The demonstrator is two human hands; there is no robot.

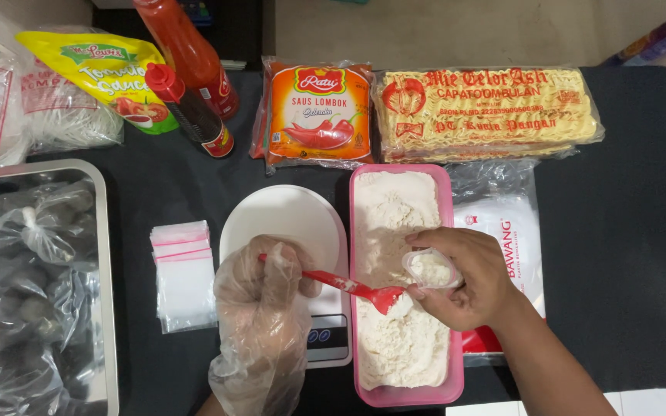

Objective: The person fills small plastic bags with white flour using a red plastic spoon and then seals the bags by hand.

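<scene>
Fingers (456,254) pinch small bag (430,269) over pink tray (451,385).

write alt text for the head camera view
A gloved left hand holds a red spoon of white powder at a small plastic bag held open by the bare right hand, above a pink tray of powder.

You see a red spoon (352,287) over white powder (398,339) in a pink tray (453,370), an orange sauce packet (319,113), and a black worktop (618,254).
</scene>
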